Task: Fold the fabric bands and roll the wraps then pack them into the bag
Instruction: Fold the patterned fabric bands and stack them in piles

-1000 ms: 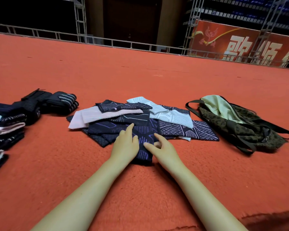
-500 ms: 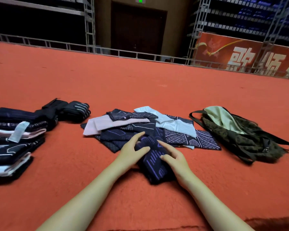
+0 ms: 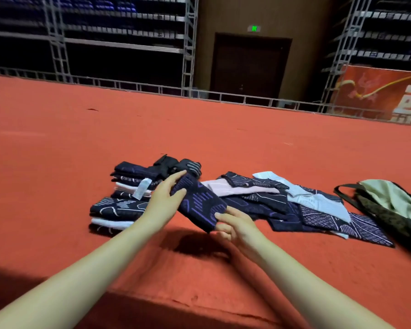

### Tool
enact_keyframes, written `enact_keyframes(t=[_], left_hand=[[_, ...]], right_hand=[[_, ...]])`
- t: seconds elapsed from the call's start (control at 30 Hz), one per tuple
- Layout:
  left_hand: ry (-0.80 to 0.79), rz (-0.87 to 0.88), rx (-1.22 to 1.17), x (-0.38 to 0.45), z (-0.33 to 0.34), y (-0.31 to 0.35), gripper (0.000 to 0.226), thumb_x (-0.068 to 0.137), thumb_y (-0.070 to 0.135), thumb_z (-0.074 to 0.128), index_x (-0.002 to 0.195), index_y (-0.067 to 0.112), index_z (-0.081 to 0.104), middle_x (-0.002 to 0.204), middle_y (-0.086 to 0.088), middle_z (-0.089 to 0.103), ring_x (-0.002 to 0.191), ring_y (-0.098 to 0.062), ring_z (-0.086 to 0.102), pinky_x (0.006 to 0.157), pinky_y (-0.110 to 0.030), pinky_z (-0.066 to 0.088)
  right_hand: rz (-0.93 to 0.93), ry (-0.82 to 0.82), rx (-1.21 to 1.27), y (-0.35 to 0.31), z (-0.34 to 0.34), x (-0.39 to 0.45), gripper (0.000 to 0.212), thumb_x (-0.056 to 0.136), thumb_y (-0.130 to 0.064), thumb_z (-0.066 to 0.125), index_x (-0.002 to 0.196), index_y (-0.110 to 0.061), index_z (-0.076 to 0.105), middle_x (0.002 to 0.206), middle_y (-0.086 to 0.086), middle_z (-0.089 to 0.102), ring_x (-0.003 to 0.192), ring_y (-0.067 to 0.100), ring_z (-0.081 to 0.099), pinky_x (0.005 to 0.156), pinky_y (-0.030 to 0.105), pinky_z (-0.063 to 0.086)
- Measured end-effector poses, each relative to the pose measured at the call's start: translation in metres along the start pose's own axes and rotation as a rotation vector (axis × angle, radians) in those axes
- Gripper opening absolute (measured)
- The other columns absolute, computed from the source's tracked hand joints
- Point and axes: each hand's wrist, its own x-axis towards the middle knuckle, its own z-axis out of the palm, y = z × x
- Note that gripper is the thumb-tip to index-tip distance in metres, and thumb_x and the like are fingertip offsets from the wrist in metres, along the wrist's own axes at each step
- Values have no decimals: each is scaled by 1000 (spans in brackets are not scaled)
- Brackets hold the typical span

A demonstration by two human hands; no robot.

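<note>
"What are you holding?"

"A folded dark blue band point(image 3: 198, 205) with purple lines. I hold it up off the red carpet point(image 3: 199, 129). My left hand point(image 3: 163, 201) grips its far end, thumb on top. My right hand point(image 3: 235, 225) pinches its near end. So my hands are apart, one at each end."

"Where is it?"

"Up in the air, between two heaps. On my left is a neat stack of folded bands point(image 3: 121, 200), dark ones and white ones. Behind the stack are some black rolled wraps point(image 3: 178, 166)."

"And on your right?"

"A loose pile of bands point(image 3: 294, 205), not folded yet. They are blue, pink and pale blue."

"Where is the bag?"

"The spotted green bag point(image 3: 389, 210) lies far to my right, just past the loose pile. It is open, with pale cloth showing."
</note>
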Motion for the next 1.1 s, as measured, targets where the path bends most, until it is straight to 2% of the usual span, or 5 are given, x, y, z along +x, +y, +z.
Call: enact_keyframes(t=[0.3, 0.53, 0.7, 0.9, 1.1], left_hand=[[272, -82, 362, 15, -111, -42, 40, 91, 14, 53, 130, 20, 55, 120, -12, 46, 106, -11, 44, 94, -14, 25], [47, -337, 906, -19, -122, -91, 43, 91, 53, 45, 132, 40, 50, 145, 1, 37, 134, -23, 28, 107, -40, 26], [113, -10, 1040, -21, -110, -90, 41, 95, 42, 40, 121, 21, 63, 134, -2, 53, 128, -22, 41, 113, -44, 10], [11, 109, 899, -12, -83, -59, 43, 89, 46, 36, 107, 24, 68, 108, 2, 62, 105, -23, 55, 92, -35, 40], [-49, 228, 680, -6, -12, -30, 25, 90, 31, 54, 112, 26, 65, 113, 6, 57, 108, -15, 52, 85, -34, 47]], right_hand=[[-9, 26, -111, -4, 137, 64, 12, 90, -4, 53, 98, -12, 57, 70, 6, 50, 46, 10, 44, 42, 15, 35], [-18, 116, -317, 48, 158, 78, 21, 80, -2, 60, 100, -7, 60, 83, -2, 61, 71, 10, 56, 58, 17, 43], [-85, 94, -444, 51, 140, 72, 42, 86, -19, 63, 125, -13, 51, 93, 0, 58, 70, 10, 55, 60, 20, 43], [-149, 136, -624, 37, 64, 64, 33, 91, -23, 57, 124, -23, 51, 83, 0, 51, 54, 12, 49, 43, 24, 42], [-304, 485, -1027, 21, -54, 48, 29, 87, -17, 59, 116, -14, 62, 101, 3, 60, 100, 23, 56, 84, 32, 40]])
